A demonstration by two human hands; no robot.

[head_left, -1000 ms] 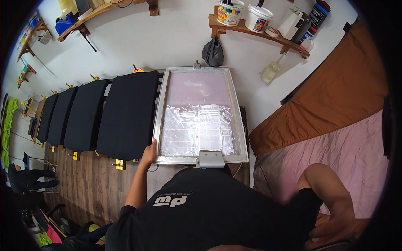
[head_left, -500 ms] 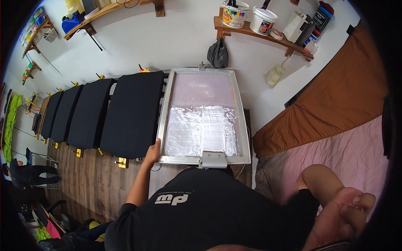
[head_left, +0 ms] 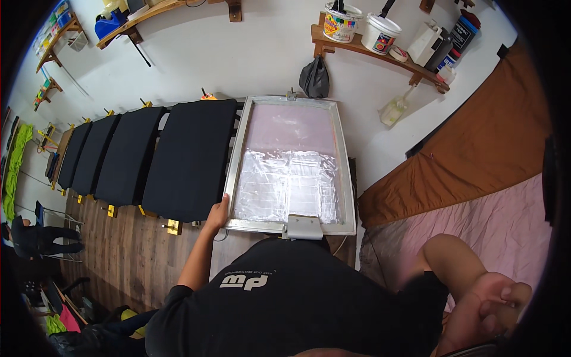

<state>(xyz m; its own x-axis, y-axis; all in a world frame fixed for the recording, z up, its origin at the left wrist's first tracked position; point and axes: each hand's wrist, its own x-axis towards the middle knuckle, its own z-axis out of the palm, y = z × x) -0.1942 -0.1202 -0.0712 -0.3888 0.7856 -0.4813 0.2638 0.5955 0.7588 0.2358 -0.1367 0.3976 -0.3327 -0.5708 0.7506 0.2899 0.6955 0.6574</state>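
Observation:
A screen-printing frame with a metal rim lies in front of me. Its mesh is pinkish at the far half, and shiny clear tape covers the near half. My left hand is closed around the frame's near left side. A grey metal piece with a brown edge, shaped like a squeegee, rests on the near rim. My right hand is raised at the lower right, close to the camera and away from the frame. Its fingers are curled; anything inside them is hidden.
Black cloth-covered printing boards stand in a row to the left. White buckets sit on a wall shelf, with a dark bag hanging below it. Brown fabric hangs at right. Another person is at far left.
The view has shifted slightly. My right hand has dropped a little, its fingers still curled. My left hand keeps its hold on the frame.

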